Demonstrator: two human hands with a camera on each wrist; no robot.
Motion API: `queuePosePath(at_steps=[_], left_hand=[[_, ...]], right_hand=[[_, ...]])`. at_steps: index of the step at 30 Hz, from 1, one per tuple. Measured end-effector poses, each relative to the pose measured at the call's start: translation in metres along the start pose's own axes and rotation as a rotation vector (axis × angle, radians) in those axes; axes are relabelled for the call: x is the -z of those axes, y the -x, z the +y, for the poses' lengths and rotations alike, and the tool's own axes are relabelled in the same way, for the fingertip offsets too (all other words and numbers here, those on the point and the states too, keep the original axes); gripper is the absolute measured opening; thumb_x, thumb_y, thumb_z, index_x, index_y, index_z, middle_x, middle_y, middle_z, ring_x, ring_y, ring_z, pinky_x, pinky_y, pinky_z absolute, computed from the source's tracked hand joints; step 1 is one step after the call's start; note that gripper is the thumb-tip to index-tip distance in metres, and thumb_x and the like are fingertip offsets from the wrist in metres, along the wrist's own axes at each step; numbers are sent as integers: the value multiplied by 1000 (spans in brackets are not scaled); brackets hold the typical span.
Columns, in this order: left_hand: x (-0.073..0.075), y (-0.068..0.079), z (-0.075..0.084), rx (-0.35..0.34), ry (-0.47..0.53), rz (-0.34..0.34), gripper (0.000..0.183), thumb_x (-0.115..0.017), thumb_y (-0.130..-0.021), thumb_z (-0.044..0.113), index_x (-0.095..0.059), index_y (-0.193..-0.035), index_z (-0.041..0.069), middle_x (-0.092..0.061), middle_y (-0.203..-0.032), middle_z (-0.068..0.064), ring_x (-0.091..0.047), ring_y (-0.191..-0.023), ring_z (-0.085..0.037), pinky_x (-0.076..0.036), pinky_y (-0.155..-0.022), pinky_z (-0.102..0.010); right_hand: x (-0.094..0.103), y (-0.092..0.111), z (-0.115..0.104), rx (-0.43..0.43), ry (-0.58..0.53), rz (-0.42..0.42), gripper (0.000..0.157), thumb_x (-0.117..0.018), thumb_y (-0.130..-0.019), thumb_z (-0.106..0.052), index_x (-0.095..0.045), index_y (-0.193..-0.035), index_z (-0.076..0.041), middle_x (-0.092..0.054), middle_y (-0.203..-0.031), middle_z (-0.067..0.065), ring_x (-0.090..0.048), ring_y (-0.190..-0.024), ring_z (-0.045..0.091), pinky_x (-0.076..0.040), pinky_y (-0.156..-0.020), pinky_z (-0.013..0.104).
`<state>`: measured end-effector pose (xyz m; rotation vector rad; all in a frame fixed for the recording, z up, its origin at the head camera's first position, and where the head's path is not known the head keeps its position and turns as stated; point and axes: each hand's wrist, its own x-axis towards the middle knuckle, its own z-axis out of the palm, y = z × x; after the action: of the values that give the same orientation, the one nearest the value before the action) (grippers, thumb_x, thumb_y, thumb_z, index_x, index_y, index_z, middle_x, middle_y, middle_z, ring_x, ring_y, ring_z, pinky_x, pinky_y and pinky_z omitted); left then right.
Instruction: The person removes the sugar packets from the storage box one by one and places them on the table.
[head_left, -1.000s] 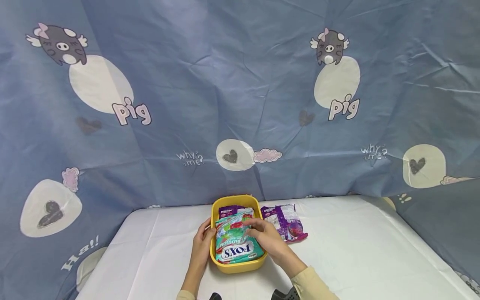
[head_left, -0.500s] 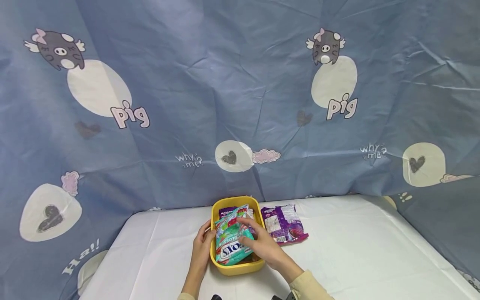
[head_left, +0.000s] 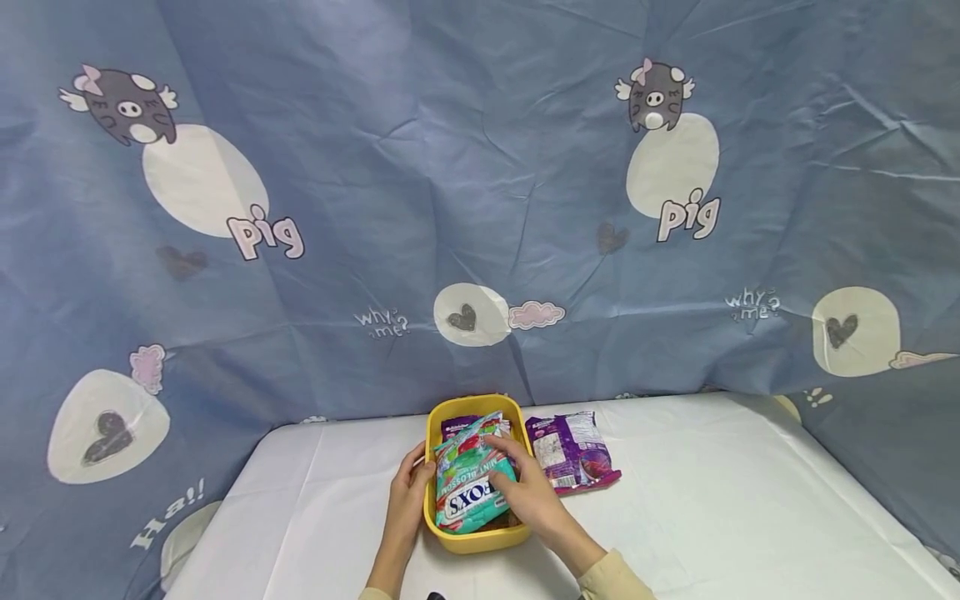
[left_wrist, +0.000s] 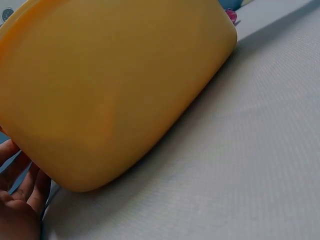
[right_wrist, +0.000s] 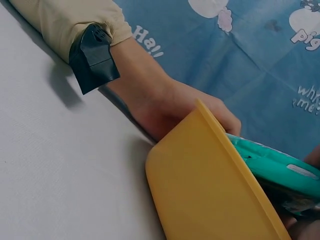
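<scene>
A yellow plastic box (head_left: 480, 543) stands on the white cloth. My left hand (head_left: 408, 492) holds its left side, thumb at the rim and fingers on the outer wall; in the left wrist view the fingers (left_wrist: 37, 187) touch that wall. A green bag of Fox's sweets (head_left: 467, 483) lies slanted on top inside the box. My right hand (head_left: 528, 492) pinches the bag's right side; the right wrist view shows parts of fingers above and below its edge. Beneath it, a purple packet (head_left: 457, 423) shows at the back of the box; the rest is hidden.
Right of the box, purple packets (head_left: 570, 450) lie on the white cloth (head_left: 712, 500). A blue curtain (head_left: 480, 208) with pig prints hangs close behind. The left sleeve carries a dark wrist device (right_wrist: 95, 60).
The green bag has turned and shifted left in the box, its right side drawn in by my right hand, uncovering some contents at the front right. My left hand stays on the box.
</scene>
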<state>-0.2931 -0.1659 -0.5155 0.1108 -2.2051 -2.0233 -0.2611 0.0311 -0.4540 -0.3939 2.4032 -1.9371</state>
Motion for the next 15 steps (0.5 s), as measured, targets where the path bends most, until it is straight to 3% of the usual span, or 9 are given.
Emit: queuePosePath(at_steps=[9,15], left_hand=[[1,2,1,-18,-3,15,41,-47,-90,32,-42,-129,24,-44,-132,-4,-47,-117,-18,-43,-95,-33],[0,1,0,-8,10,20,42,-48,-89,31,-43,-130,23,-46,-131,-3,-47,-116,-18,-42,-96,-34]], right_hand=[[-1,2,-5,4,-27,60,43,-52,-83,-8,-51,-122,-24,-27,-145,5,-15,-136,30,-7,-108,56],[-1,-3,0,8,-52,85,42,-52,-82,-8,-52,-120,-26,-40,-137,-3,-25,-132,24,-15,-108,51]])
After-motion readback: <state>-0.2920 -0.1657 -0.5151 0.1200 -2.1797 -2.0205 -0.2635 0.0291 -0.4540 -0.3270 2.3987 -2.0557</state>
